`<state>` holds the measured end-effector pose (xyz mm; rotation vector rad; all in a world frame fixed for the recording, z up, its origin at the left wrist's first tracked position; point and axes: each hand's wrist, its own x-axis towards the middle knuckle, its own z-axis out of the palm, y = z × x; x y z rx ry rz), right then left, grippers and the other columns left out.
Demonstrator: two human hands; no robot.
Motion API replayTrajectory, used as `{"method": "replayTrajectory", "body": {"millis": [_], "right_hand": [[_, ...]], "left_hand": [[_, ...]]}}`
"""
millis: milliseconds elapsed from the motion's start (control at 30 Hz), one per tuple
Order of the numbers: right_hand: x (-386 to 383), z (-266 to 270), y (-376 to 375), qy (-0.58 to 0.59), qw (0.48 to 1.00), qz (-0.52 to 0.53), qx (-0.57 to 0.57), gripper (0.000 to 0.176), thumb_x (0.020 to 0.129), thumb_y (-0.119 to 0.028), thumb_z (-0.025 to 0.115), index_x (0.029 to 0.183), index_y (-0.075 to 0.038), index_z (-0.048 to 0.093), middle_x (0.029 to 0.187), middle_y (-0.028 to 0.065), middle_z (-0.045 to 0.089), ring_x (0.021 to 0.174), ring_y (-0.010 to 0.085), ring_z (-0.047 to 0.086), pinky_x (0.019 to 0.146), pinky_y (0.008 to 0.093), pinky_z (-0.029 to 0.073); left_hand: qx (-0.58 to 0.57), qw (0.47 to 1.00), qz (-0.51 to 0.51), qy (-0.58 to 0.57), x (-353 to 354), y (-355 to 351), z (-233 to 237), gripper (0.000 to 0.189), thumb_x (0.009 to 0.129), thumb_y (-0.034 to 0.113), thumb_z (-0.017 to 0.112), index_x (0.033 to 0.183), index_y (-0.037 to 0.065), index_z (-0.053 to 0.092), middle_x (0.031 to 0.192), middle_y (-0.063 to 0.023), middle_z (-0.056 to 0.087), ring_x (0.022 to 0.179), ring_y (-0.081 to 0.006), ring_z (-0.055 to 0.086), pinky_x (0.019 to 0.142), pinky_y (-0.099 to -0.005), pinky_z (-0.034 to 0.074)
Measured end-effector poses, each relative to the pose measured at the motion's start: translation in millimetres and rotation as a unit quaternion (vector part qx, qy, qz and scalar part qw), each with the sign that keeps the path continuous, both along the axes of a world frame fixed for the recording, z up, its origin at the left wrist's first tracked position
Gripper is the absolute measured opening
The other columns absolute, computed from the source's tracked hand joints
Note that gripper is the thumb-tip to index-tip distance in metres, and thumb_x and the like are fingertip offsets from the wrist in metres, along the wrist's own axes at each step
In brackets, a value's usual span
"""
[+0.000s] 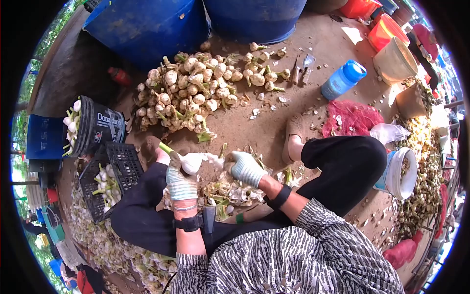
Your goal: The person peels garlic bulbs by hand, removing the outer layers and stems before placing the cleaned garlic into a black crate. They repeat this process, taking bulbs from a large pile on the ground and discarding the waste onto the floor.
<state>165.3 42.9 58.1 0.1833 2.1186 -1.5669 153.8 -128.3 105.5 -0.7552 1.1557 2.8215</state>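
Both your gloved hands are over your lap: your left hand [180,177] has its fingers wrapped round a garlic bulb [192,162], green stem poking out behind, and your right hand [245,167] is pinching the loose white skin [214,159] hanging off it. A big garlic pile [196,93] sits on the dirt floor [264,127] ahead, with a black crate [122,159] and a bucket [105,125] of bulbs off to your left.
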Motion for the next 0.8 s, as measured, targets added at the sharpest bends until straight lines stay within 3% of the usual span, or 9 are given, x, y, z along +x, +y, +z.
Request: {"method": "replayTrajectory", "body": {"millis": [67,167,233,333,367,467,567,700,800], "right_hand": [[10,1,-10,0.083,0.99,0.087,0.074,0.025,0.071,-0.025,0.059,0.081,-0.001,0.061,0.075,0.0209,0.061,0.077,0.035,0.06,0.068,0.0392,0.047],[20,5,-3,0.029,0.944,0.247,0.215,0.028,0.074,-0.03,0.059,0.08,-0.003,0.062,0.077,0.0205,0.062,0.076,0.0352,0.061,0.067,0.0414,0.048],[29,-12,-6,0.067,0.92,0.329,0.2,0.026,0.074,-0.027,0.059,0.083,-0.003,0.062,0.077,0.0195,0.062,0.075,0.0342,0.061,0.067,0.0417,0.048],[24,-6,-14,0.092,0.963,0.251,0.024,0.021,0.069,-0.013,0.054,0.086,-0.002,0.061,0.08,0.0197,0.062,0.078,0.0352,0.06,0.07,0.0397,0.047],[20,-3,-14,0.096,0.974,0.201,-0.036,0.024,0.069,-0.009,0.052,0.091,-0.002,0.059,0.081,0.02,0.061,0.081,0.0352,0.059,0.071,0.041,0.046],[7,-8,-4,0.107,0.951,0.268,0.115,0.033,0.071,-0.007,0.049,0.103,-0.007,0.057,0.103,0.0204,0.056,0.09,0.0356,0.057,0.073,0.0415,0.047],[-6,-53,9,0.024,0.912,0.314,0.263,0.034,0.073,-0.015,0.051,0.105,-0.01,0.058,0.107,0.0211,0.054,0.093,0.0345,0.057,0.079,0.0409,0.047],[-69,-91,49,-0.077,0.954,0.089,0.276,0.034,0.073,-0.018,0.053,0.102,-0.002,0.057,0.103,0.0223,0.057,0.096,0.0336,0.057,0.081,0.0402,0.046],[-114,-139,88,0.049,0.905,-0.139,0.4,0.03,0.073,-0.016,0.052,0.099,-0.002,0.054,0.093,0.0238,0.059,0.088,0.0351,0.058,0.077,0.0424,0.046]], "left_hand": [[0.025,1.0,0.008,-0.001,-2,-7,4,0.038,0.078,0.035,0.063,0.091,0.001,0.056,0.081,-0.0098,0.06,0.073,-0.0197,0.059,0.066,-0.0326,0.051],[0.093,0.991,-0.033,0.092,-16,-31,-9,0.033,0.079,0.038,0.061,0.087,0.006,0.055,0.083,-0.0076,0.058,0.071,-0.022,0.057,0.063,-0.0341,0.048],[0.052,0.99,-0.057,0.114,-25,-51,-23,0.029,0.081,0.035,0.058,0.081,0.006,0.056,0.078,-0.007,0.058,0.072,-0.0236,0.057,0.064,-0.0365,0.048],[0.16,0.983,-0.074,-0.047,-28,-42,-32,0.034,0.08,0.04,0.056,0.078,0.006,0.061,0.085,-0.0106,0.063,0.079,-0.0268,0.06,0.067,-0.0429,0.05],[0.215,0.972,-0.064,-0.075,-23,-29,-34,0.041,0.077,0.043,0.06,0.092,0.005,0.061,0.092,-0.0113,0.063,0.086,-0.0266,0.06,0.069,-0.0442,0.051],[0.197,0.967,-0.015,-0.163,-20,2,-55,0.059,0.068,0.061,0.059,0.088,0.005,0.063,0.091,-0.011,0.064,0.08,-0.0272,0.06,0.071,-0.0466,0.048],[0.197,0.951,-0.109,-0.214,-22,4,-90,0.052,0.072,0.054,0.06,0.09,0.006,0.062,0.084,-0.011,0.064,0.079,-0.0267,0.06,0.069,-0.0465,0.048],[0.129,0.948,-0.186,-0.223,-18,15,-105,0.039,0.077,0.043,0.06,0.084,0.005,0.061,0.081,-0.0117,0.064,0.073,-0.0283,0.06,0.062,-0.0424,0.049],[0.137,0.933,-0.221,-0.248,-14,11,-124,0.039,0.078,0.042,0.059,0.085,0.004,0.061,0.085,-0.013,0.063,0.075,-0.029,0.06,0.062,-0.0408,0.049]]}}
